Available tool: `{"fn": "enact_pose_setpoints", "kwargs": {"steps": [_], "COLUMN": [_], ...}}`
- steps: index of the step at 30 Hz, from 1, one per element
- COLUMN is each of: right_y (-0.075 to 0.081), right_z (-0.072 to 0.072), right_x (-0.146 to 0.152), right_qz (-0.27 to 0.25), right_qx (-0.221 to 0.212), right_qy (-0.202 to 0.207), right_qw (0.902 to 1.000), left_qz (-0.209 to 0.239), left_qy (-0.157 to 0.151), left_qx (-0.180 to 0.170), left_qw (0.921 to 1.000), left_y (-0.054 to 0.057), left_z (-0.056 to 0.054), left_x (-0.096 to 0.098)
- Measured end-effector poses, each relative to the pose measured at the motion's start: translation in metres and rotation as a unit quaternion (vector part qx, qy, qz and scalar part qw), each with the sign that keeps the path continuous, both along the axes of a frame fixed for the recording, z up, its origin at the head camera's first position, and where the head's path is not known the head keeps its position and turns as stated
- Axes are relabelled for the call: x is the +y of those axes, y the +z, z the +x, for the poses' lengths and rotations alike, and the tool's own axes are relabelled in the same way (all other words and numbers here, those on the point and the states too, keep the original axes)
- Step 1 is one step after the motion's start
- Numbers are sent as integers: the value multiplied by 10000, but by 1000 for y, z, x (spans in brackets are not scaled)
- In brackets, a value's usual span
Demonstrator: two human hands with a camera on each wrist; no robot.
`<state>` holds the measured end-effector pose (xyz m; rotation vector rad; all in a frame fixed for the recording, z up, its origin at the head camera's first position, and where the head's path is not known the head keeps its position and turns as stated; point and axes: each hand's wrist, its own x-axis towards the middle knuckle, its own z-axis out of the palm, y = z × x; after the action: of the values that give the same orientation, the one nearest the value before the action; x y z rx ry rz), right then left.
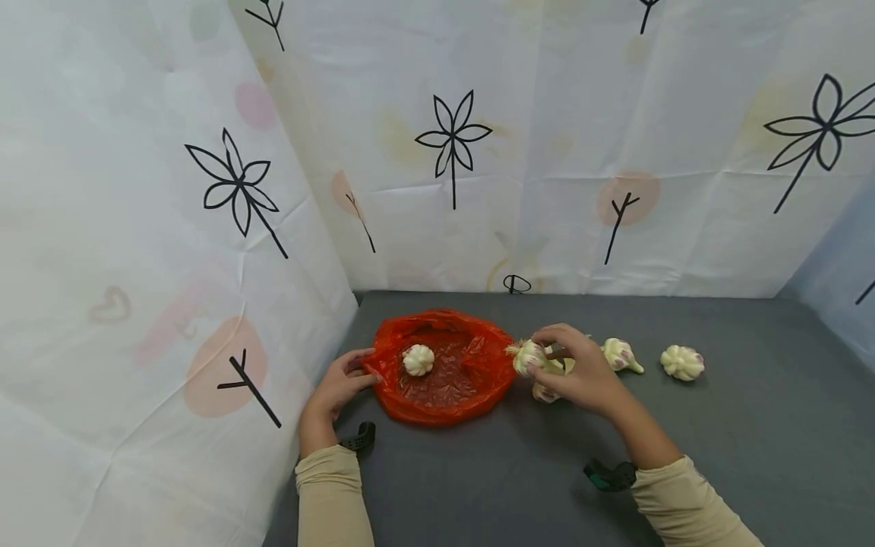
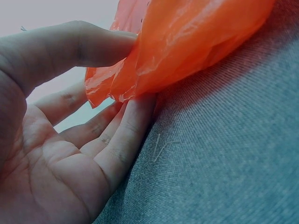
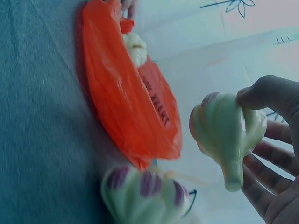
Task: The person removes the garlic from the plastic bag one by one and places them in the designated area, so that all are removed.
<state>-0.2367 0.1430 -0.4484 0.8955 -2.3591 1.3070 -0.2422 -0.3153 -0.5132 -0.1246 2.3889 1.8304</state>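
A red plastic bag [image 1: 437,415] lies with its mouth spread wide, and one white garlic bulb [image 1: 418,360] is inside it. My left hand [image 1: 336,389] pinches the bag's left edge between thumb and fingers, as the left wrist view also shows. Just past the bag's right rim, my right hand [image 1: 586,374] holds another garlic bulb [image 1: 528,357] by thumb and fingers. In the right wrist view this held bulb [image 3: 224,126] is raised, stem pointing down. Beneath the right hand sits a purple-streaked garlic bulb [image 1: 544,393], partly hidden by it.
Further right on the dark grey table [image 1: 752,441] lie a garlic bulb with a stem [image 1: 619,355] and a rounder garlic bulb [image 1: 682,363]. A patterned white cloth [image 1: 547,91] hangs behind and along the left. Dark straps sit at both wrists.
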Motion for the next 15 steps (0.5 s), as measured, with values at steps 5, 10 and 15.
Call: {"fn": "enact_pose_setpoints", "kwargs": {"steps": [5, 10, 15], "right_y": [-3, -6, -3], "right_z": [0, 3, 8], "right_x": [19, 39, 56], "right_qz": [-162, -355, -397], "right_qx": [125, 186, 100], "right_qy": [-190, -325, -505], "right_qw": [9996, 9987, 9979], "left_qz": [-49, -69, -58], "left_qy": [-14, 15, 15], "left_qx": [60, 26, 17], "left_qw": [10000, 10000, 10000], "left_y": [0, 0, 0], "left_z": [0, 0, 0], "left_x": [0, 1, 2]}}
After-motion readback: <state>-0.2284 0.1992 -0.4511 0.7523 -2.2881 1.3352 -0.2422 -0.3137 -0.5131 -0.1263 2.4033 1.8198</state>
